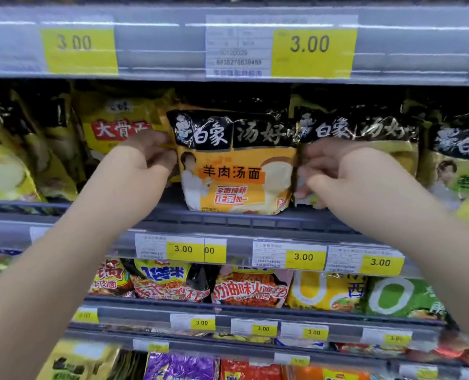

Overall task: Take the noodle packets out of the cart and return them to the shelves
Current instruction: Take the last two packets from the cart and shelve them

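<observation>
The orange noodle packet (236, 174) stands upright on the shelf (227, 219), between the two grips. The left grip (148, 157) has its fingers curled round the packet's left edge, and the right grip (323, 171) pinches its right edge. Just beyond the right grip stands a black-topped packet (365, 130). Just beyond the left grip stands a yellow packet (118, 127). Price tags (304, 256) line the shelf edge below both grips.

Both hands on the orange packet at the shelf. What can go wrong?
The orange noodle packet stands at the shelf's front rail; let go early, it may tip forward. The right hand grips beside the neighbouring black-topped packet, so withdrawing might drag that out. The left hand risks nudging the yellow packet.
</observation>
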{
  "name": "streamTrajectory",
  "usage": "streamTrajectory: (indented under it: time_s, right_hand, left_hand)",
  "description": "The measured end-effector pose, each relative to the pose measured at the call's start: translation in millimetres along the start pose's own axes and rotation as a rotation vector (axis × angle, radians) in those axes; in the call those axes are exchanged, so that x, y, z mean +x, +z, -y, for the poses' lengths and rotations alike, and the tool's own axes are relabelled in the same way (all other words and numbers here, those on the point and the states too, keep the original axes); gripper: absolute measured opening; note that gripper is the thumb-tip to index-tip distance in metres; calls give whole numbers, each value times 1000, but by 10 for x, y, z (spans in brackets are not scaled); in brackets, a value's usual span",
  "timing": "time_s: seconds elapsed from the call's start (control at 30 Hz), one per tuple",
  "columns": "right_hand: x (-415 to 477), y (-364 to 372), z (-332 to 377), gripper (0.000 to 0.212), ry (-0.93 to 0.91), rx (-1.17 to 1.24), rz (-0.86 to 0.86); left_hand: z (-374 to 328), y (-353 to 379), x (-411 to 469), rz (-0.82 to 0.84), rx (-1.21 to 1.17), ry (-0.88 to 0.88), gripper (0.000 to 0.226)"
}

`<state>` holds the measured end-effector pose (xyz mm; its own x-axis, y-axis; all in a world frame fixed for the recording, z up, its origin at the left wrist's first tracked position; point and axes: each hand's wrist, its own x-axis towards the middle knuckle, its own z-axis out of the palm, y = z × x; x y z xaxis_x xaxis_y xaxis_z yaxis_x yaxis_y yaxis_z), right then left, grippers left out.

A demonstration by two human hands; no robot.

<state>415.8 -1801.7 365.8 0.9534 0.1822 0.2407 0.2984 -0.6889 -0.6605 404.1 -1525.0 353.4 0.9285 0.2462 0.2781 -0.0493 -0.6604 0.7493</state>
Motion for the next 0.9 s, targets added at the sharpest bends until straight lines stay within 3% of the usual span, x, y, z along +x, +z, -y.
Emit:
streamTrajectory:
  time_s: [0.13,0.53,0.73,0.9]
  right_hand:
    - [46,82,-1,19,15,-21,55]
    - [-48,126,35,13,36,-17,-17]
    - [-46,145,-46,15,-14,-125,-201]
    - [23,204,-91,13,-5,-158,-239]
  left_hand:
    - [21,30,27,9,-24,24,24]
    - [36,98,47,-40,-13,46,16]
    - [82,147,102,-109,75,112,5]
    - [45,180,80,-154,115,142,5]
